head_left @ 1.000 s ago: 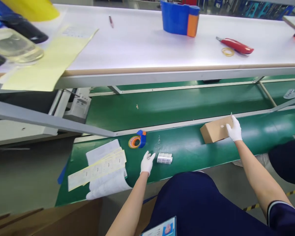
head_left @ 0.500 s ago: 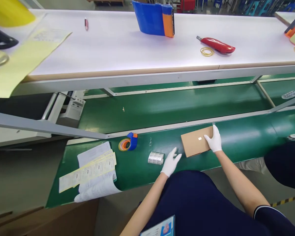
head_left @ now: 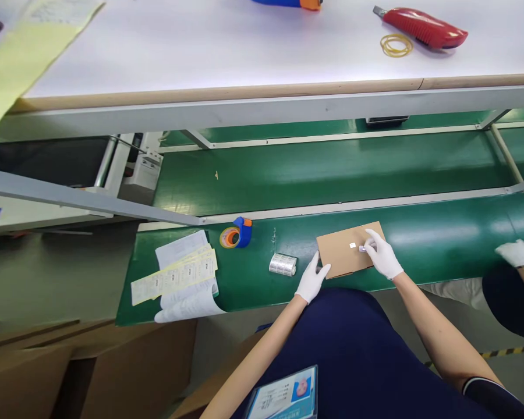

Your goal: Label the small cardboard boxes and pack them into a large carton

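Observation:
A flat brown cardboard box (head_left: 341, 259) lies on the green work surface, with a small white sticker on its top. My left hand (head_left: 311, 280), in a white glove, grips the box's near left corner between spread thumb and fingers. Above the right part of the box, my gloved right hand (head_left: 383, 257) pinches a small silvery label (head_left: 362, 249) near the white sticker. A roll of silver labels (head_left: 283, 264) sits left of my left hand. Farther left is a blue tape dispenser (head_left: 243, 233) with a tape roll.
Papers and yellow label sheets (head_left: 186, 273) lie at the left end of the green surface (head_left: 445, 238). A white shelf (head_left: 227, 52) above holds a red utility knife (head_left: 428, 27) and rubber bands (head_left: 396, 45). At right is another person's gloved hand (head_left: 519, 254).
My left hand has moved onto the box's left corner. The right hand has let go of the box's right end and now pinches a label over its top. The view has tilted down.

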### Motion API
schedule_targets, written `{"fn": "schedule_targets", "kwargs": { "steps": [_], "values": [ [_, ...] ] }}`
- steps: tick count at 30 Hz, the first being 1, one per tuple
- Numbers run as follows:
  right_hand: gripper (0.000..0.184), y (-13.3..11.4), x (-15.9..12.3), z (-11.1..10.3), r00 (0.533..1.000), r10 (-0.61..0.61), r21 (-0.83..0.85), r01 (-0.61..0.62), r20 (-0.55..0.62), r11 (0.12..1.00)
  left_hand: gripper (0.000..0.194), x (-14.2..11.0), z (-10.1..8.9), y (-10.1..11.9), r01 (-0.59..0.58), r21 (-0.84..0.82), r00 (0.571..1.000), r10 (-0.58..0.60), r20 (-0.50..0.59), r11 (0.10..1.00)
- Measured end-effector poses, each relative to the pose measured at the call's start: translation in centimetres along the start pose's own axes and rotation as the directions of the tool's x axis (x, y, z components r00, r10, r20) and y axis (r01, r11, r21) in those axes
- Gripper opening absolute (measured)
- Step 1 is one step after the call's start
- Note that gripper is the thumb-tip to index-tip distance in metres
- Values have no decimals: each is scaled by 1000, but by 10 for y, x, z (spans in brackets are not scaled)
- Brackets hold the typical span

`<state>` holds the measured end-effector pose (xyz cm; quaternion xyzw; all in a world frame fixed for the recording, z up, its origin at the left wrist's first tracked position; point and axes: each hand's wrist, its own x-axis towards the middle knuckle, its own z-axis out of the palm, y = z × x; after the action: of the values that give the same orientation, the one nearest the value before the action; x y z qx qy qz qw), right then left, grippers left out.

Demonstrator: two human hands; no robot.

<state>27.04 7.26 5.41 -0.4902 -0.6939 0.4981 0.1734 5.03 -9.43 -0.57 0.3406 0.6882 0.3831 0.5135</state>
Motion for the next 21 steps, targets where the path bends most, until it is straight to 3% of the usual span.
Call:
{"fn": "schedule_targets", "kwargs": {
  "steps": [6, 21],
  "values": [
    [54, -5, 9, 12, 996, 20, -52, -15, 82, 999, 81, 1, -1, -3, 31, -18, 1000, -31, 0, 999],
    [49, -8, 11, 19, 994, 41, -171, -24, 96, 985, 85, 4, -4, -4, 29, -30, 999, -28, 34, 999]
  ]
}}
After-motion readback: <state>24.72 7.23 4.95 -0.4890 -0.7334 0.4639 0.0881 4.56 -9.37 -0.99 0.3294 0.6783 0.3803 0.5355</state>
